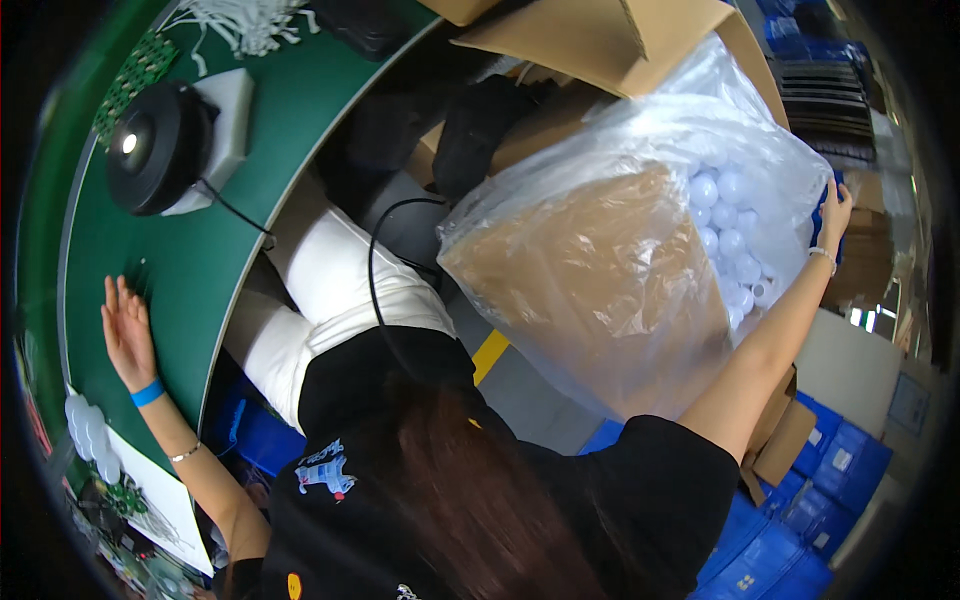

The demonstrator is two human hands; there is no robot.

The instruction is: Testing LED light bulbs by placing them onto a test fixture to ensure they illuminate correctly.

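Observation:
My left hand (128, 335) lies over the green table top (190, 290), fingers stretched out and apart, with nothing in it. At the far right, my right hand (835, 215) reaches past a clear plastic bag (610, 290), its fingers bent at the edge of something blue (840, 243), perhaps a bin; most of that is hidden. In the bag, to the left of this hand, lie many white bulb-shaped shells (732, 243). A brown cardboard sheet or box side (590, 260) shows through the plastic.
A black round device (160, 147) on a white block (230, 120) stands on the table, its cable hanging over the edge. White wires (240, 22) lie farther back. Open carton flaps (560, 45) rise behind the bag. Blue crates (835, 465) stand at lower right.

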